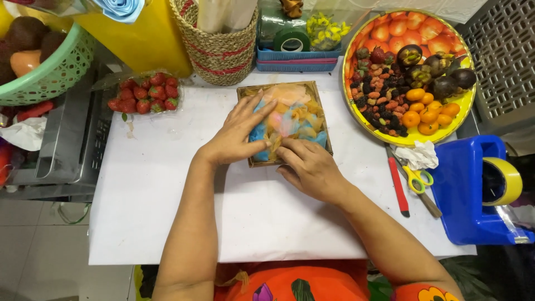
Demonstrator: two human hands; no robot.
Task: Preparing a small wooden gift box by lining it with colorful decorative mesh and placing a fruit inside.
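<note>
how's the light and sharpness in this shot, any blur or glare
Head view: even, soft light, only faint shadows under the left hand and right hand on the paper-filled box; mild glare on the white table; hands and fruit tray are sharp.

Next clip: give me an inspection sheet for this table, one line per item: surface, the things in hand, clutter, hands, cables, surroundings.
Surface: white table top, bare in front of the person.
Things in hand: square wooden box filled with blue, pink and yellow crinkled paper.
Clutter: strawberries at left; round fruit tray at right; yellow-handled scissors, red knife, blue tape dispenser.
Hands: left hand flat on the paper; right hand at the box's near edge, fingertips in the paper.
Cables: nothing seen.
Surroundings: woven basket, green basket, grey crate, tiled floor.
</note>
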